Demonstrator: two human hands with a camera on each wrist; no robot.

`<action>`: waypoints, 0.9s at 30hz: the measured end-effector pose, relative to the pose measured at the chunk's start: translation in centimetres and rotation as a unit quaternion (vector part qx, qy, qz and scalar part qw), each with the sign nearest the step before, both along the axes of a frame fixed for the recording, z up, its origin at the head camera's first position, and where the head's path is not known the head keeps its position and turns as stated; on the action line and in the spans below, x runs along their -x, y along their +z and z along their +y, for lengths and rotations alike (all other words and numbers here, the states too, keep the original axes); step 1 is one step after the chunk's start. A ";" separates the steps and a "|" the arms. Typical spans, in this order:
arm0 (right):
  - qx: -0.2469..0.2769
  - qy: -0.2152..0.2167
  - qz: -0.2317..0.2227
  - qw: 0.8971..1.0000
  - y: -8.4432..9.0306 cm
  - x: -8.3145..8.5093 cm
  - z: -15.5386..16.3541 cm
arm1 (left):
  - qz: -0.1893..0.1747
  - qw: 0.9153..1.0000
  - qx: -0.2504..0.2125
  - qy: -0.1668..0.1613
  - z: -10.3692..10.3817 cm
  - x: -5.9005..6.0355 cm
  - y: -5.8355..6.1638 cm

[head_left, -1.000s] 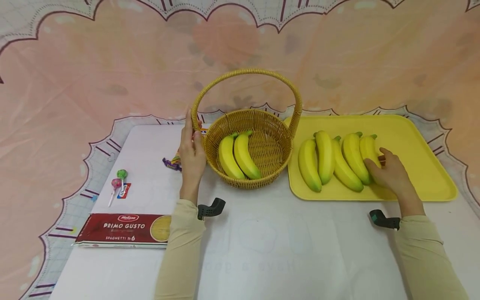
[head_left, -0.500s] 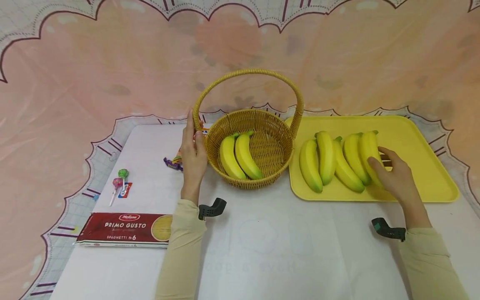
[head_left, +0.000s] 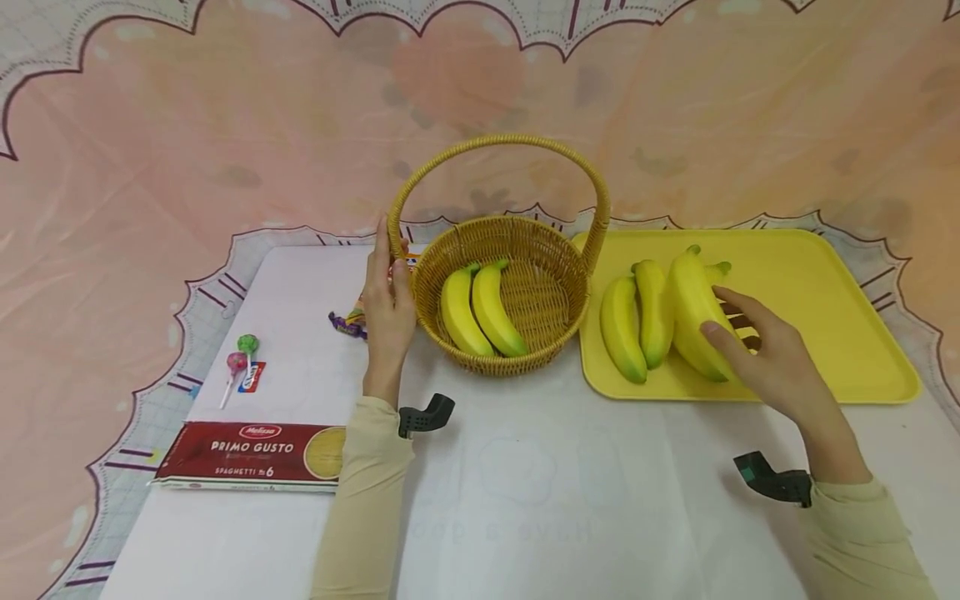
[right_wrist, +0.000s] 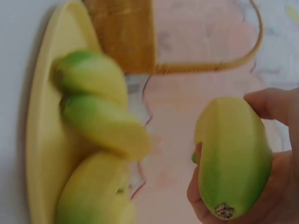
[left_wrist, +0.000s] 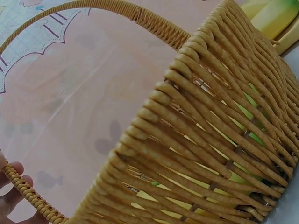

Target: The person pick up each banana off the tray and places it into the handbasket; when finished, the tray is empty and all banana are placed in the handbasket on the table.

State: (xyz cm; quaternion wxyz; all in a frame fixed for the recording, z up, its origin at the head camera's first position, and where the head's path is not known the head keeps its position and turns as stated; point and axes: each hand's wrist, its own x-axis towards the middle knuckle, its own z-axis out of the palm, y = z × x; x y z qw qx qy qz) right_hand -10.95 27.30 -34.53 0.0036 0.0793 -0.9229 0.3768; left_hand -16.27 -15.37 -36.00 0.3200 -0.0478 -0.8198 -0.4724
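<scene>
At right of centre, the right hand point(head_left: 765, 358) curls around a banana point(head_left: 693, 312), holding it tilted above the yellow tray point(head_left: 840, 333). At centre left, the left hand point(head_left: 386, 312) stands upright, fingers gripping the basket point(head_left: 498, 287) handle's base on the worktop point(head_left: 525, 500).

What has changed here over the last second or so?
The right hand has closed around the rightmost yellow banana and lifted it off the yellow plastic tray, carrying it leftward over the other bananas. The left hand stays on the woven wicker basket, whose two bananas are unmoved.
</scene>
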 end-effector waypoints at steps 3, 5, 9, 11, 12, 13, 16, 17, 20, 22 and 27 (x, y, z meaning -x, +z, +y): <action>-0.007 0.036 0.011 0.999 0.8 -0.4 -1.2 | -0.002 1.000 -0.003 -0.003 0.0 0.0 -0.1; -0.014 0.061 0.015 0.998 1.4 -0.5 -2.0 | -0.002 1.000 -0.004 -0.006 0.0 0.0 0.0; -0.030 0.108 0.017 0.994 2.5 -0.3 -3.9 | 0.000 1.000 -0.003 -0.008 -0.1 0.0 0.0; -0.039 0.125 0.011 0.991 3.0 0.0 -4.9 | 0.001 1.000 -0.001 -0.007 -0.1 0.0 0.0; -0.047 0.132 0.007 0.990 3.2 0.2 -5.4 | 0.001 1.000 0.000 -0.007 -0.1 0.0 0.0; -0.053 0.136 0.002 0.989 3.4 0.5 -5.9 | 0.001 1.000 0.000 -0.008 -0.1 0.0 0.0; -0.071 0.149 -0.015 0.986 3.9 1.4 -7.4 | 0.001 1.000 0.001 -0.009 -0.1 0.0 0.0; -0.077 0.155 -0.022 0.985 4.0 1.8 -7.9 | 0.002 1.000 0.000 -0.010 -0.1 0.0 0.0; -0.098 0.171 -0.030 0.980 4.3 3.4 -9.3 | 0.001 1.000 0.000 -0.010 -0.1 0.0 0.0; -0.110 0.188 -0.037 0.975 4.5 4.5 -10.2 | 0.000 1.000 -0.001 -0.009 -0.1 0.0 0.1; -0.137 0.215 -0.069 0.964 5.0 7.0 -12.4 | -0.006 1.000 -0.001 -0.005 -0.2 -0.1 0.1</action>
